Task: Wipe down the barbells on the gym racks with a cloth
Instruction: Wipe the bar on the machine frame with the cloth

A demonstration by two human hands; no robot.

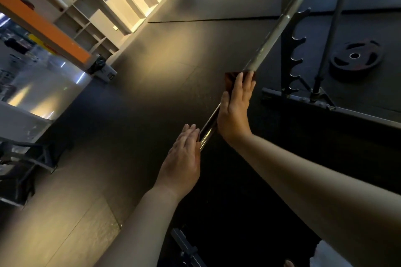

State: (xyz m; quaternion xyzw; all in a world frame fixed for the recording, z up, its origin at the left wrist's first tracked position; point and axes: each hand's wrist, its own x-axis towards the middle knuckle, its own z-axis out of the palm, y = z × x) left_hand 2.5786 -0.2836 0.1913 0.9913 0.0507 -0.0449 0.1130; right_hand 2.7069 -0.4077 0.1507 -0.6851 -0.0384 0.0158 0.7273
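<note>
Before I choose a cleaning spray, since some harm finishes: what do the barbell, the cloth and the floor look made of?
Barbell: looks like steel with a bright chrome-like finish, since it mirrors the light.
Cloth under the right hand: dark reddish fabric that looks soft; the weave is too blurred to tell.
Floor: probably dark matte rubber matting, with seams showing between the tiles.

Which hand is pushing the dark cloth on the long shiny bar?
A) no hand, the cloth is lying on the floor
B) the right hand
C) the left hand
B: the right hand presses the dark reddish-brown cloth against the long shiny silver metal barbell, while the left hand touches the bar lower down with bare, straight fingers.
</note>
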